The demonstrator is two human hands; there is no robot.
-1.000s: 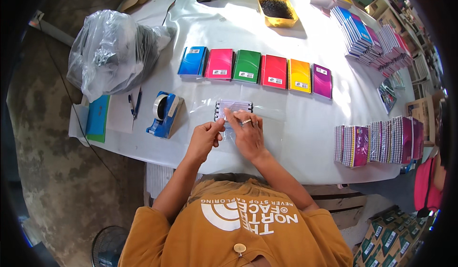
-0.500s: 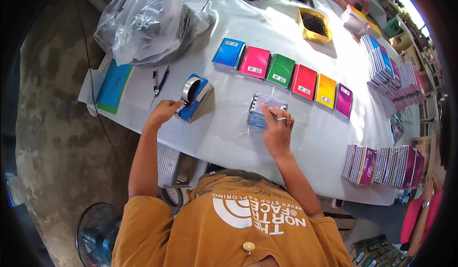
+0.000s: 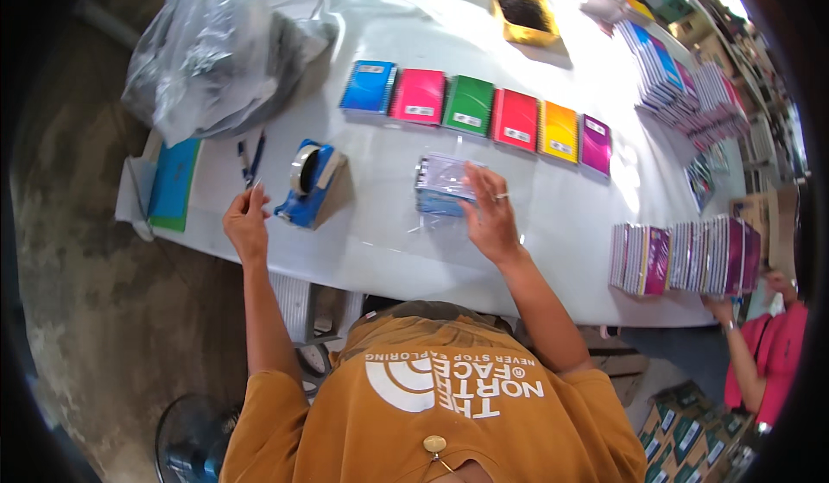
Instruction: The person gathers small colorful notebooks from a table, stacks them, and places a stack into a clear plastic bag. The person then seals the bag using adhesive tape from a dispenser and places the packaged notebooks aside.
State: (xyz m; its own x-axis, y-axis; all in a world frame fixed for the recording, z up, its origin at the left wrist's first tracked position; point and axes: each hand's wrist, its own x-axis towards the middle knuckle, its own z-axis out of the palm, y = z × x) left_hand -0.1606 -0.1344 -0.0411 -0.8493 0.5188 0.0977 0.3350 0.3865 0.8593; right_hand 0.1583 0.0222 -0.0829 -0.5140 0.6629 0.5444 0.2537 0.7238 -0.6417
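Note:
A small stack of spiral notebooks (image 3: 442,191) in clear plastic lies on the table in front of me. My right hand (image 3: 492,220) rests at its right side, fingers spread and touching the plastic. My left hand (image 3: 247,228) is pinched closed beside a blue tape dispenser (image 3: 302,212); whatever is between its fingertips is too small to make out. Just beyond those fingertips lie a pair of dark-handled snips (image 3: 243,157) and a dark pen-like tool (image 3: 258,151). The dispenser holds a large roll of tape (image 3: 303,169).
Beyond the stack runs a row of notebooks (image 3: 469,103) in several colours. A big clear plastic bag (image 3: 203,56) and blue and green sheets (image 3: 175,181) are at left. A yellow tub (image 3: 525,17) stands far off. Notebook piles (image 3: 686,257) fill the right, near a person in pink (image 3: 773,358).
My left hand has left the tape dispenser and moved left toward the snips. My right hand's fingers have spread and shifted to the stack's right side. The view has shifted slightly.

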